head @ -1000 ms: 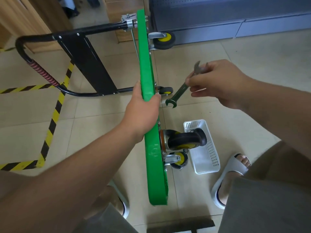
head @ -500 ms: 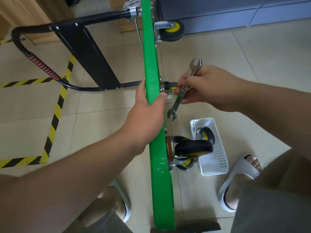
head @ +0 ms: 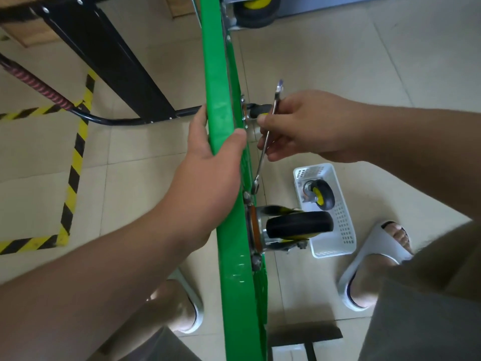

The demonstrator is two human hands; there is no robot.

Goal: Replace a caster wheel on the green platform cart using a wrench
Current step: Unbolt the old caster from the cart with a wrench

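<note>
Your left hand (head: 208,162) grips cart deck (head: 221,74) edge so deck stands on side, wheels exposed. Your right hand (head: 307,126) pinches wrench (head: 263,156), lower end at deck underside just beside mounted caster (head: 299,226). Spare wheel (head: 318,198) lies in basket (head: 346,230)

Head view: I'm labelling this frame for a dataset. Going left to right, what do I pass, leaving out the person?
Yellow-and-black floor tape → green platform → wrench → white basket, which holds a spare caster wheel.
</note>
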